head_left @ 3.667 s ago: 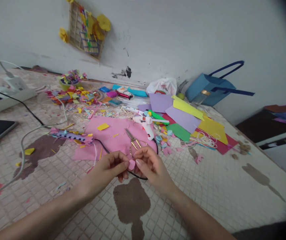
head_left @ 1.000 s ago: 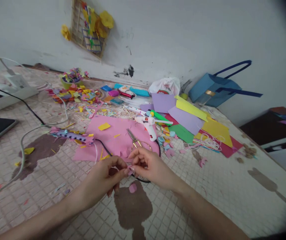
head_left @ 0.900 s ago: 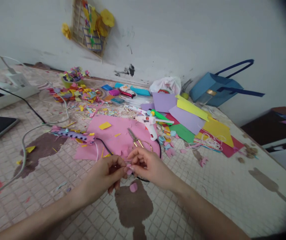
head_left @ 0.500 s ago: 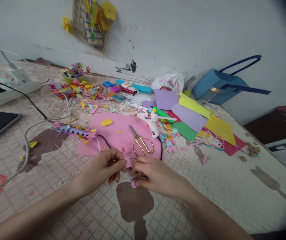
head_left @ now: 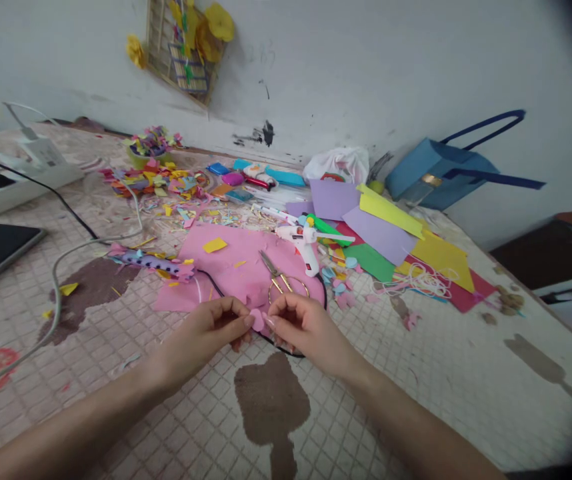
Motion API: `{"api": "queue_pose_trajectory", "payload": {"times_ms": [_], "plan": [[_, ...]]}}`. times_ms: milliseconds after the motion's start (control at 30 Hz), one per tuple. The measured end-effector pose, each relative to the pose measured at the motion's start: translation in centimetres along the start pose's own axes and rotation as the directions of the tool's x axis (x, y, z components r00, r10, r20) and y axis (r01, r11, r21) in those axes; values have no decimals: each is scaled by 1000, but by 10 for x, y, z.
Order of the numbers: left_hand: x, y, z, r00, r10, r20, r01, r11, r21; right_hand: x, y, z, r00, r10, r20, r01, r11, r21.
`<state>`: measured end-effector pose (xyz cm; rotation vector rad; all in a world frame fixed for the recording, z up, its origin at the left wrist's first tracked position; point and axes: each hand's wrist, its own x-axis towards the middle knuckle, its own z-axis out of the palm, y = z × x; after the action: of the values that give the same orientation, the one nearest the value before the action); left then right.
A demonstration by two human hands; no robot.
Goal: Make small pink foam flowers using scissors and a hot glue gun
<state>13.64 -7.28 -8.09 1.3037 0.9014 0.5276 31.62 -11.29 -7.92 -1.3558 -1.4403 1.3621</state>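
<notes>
My left hand [head_left: 216,330] pinches a small pink paper piece [head_left: 257,320] between thumb and fingers. Meeting it from the other side, my right hand [head_left: 303,328] has thumb and forefinger closed at the piece's right edge, on what looks like a second pink bit. Both hands are just in front of a pink sheet [head_left: 236,267]. Gold-handled scissors [head_left: 275,272] lie on that sheet, their handles partly behind my right hand. A white glue gun [head_left: 306,250] rests at the sheet's right side, its black cord looping under my hands.
A decorated purple strip [head_left: 153,263] lies left of the sheet. Coloured scraps [head_left: 156,180] and a small pot [head_left: 151,153] stand further back. At the right are coloured sheets [head_left: 381,233], white string [head_left: 421,283] and a blue bag [head_left: 441,173]. A phone [head_left: 1,250] and power strip [head_left: 26,187] sit left.
My right hand has moved up and left to meet my left hand at the pink piece. The pink disc it had below is lifted from its earlier place.
</notes>
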Motion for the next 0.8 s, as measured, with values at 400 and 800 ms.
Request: {"api": "queue_pose_trajectory", "payload": {"times_ms": [400, 800], "plan": [[1, -5, 3, 999, -30, -29, 25, 988, -150, 3, 3, 11, 1000, 26, 10, -28, 965, 263], [0, -8, 6, 994, 4, -107, -29, 972, -233, 2, 3, 17, 998, 17, -54, -9, 990, 142]]}}
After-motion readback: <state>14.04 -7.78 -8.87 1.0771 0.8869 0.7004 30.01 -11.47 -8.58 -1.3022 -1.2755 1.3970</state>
